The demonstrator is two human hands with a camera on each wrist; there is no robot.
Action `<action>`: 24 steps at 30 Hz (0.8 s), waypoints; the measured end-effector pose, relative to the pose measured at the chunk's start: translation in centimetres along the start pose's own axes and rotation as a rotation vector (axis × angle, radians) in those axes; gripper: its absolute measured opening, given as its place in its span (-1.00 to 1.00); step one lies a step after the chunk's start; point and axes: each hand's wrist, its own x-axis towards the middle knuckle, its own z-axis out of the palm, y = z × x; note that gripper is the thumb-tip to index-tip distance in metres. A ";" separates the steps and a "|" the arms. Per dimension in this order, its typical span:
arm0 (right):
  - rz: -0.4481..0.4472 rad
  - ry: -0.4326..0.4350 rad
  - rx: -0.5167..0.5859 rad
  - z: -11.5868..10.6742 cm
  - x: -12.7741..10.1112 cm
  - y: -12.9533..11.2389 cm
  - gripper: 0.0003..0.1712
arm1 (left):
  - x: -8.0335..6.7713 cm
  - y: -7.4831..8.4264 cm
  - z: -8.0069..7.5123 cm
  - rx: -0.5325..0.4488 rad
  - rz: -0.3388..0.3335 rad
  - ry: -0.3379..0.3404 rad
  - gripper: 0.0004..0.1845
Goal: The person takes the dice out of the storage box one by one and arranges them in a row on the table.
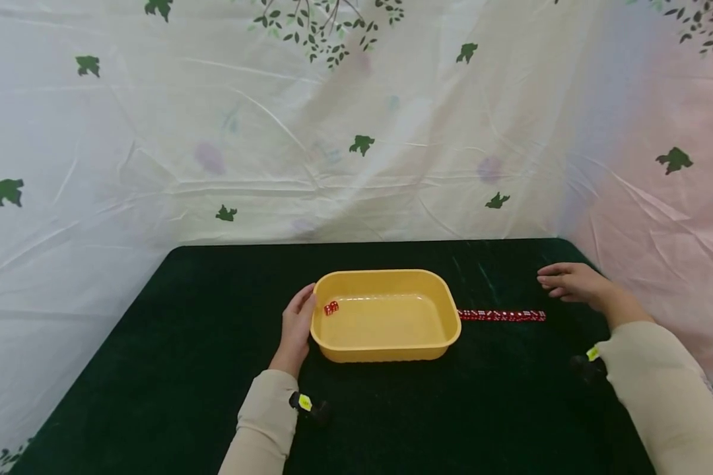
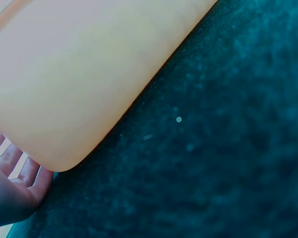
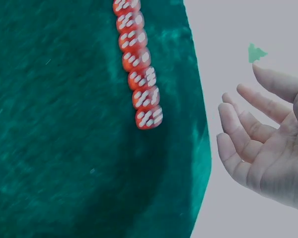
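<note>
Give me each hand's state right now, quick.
Left hand: open, straight fingers resting against the left wall of the yellow tub.
Right hand: open, holding nothing, just beyond the row of red dice.

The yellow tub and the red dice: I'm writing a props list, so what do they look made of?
The yellow tub looks like moulded plastic: smooth, softly glossy walls and a rounded rim. The red dice seem glossy, slightly translucent plastic with white pips; resin is possible.

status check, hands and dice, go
Left hand flat against yellow plastic tub; right hand open, empty. Two red dice in tub; row of red dice on dark green cloth. Nothing between.
</note>
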 end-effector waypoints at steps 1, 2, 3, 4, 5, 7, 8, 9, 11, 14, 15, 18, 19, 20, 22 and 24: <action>-0.005 0.004 -0.002 0.0 0.1 -0.4 -0.34 | 0.0 0.1 0.0 -0.001 -0.001 0.000 -0.59; -0.012 0.009 -0.005 0.0 0.2 -0.8 -0.35 | 0.0 0.1 0.0 -0.001 -0.002 0.000 -0.59; -0.020 0.015 -0.007 0.0 0.3 -1.2 -0.35 | 0.0 0.2 0.0 0.000 -0.004 -0.001 -0.58; -0.026 0.025 -0.009 0.0 0.4 -1.7 -0.35 | 0.0 0.2 0.0 -0.001 -0.004 -0.001 -0.58; -0.034 0.036 -0.012 0.1 0.6 -2.1 -0.36 | 0.0 0.2 0.0 0.000 -0.006 -0.001 -0.58; -0.051 0.060 -0.018 0.3 0.9 -3.0 -0.36 | -0.1 0.3 0.0 0.000 -0.011 0.001 -0.58; -0.058 0.073 -0.019 0.4 1.1 -3.4 -0.36 | -0.1 0.3 0.0 0.002 -0.014 0.001 -0.58; -0.065 0.084 -0.022 0.5 1.2 -3.8 -0.36 | -0.1 0.2 0.0 0.003 -0.016 0.003 -0.59; -0.080 0.103 -0.022 0.8 1.8 -4.6 -0.35 | -0.2 0.3 0.0 0.004 -0.016 0.006 -0.57; -0.093 0.116 -0.016 1.5 2.6 -5.8 -0.32 | -0.2 0.3 0.0 0.006 -0.015 0.013 -0.58; -0.099 0.117 -0.015 1.7 2.9 -6.2 -0.32 | -0.2 0.3 0.0 0.006 -0.014 0.015 -0.58; -0.105 0.117 -0.012 2.5 3.7 -7.4 -0.34 | -0.1 0.2 0.0 0.005 -0.011 0.017 -0.59; -0.109 0.118 -0.014 2.8 3.9 -7.8 -0.36 | -0.1 0.1 0.0 0.006 -0.011 0.017 -0.59; -0.113 0.119 -0.013 3.1 4.2 -8.1 -0.38 | -0.1 0.1 0.0 0.006 -0.010 0.016 -0.60; -0.119 0.121 -0.011 3.8 4.7 -8.8 -0.39 | 0.0 0.0 0.0 0.004 -0.006 0.012 -0.59; -0.126 0.123 -0.008 4.5 5.1 -9.5 -0.41 | 0.0 -0.1 0.0 0.006 -0.006 0.011 -0.59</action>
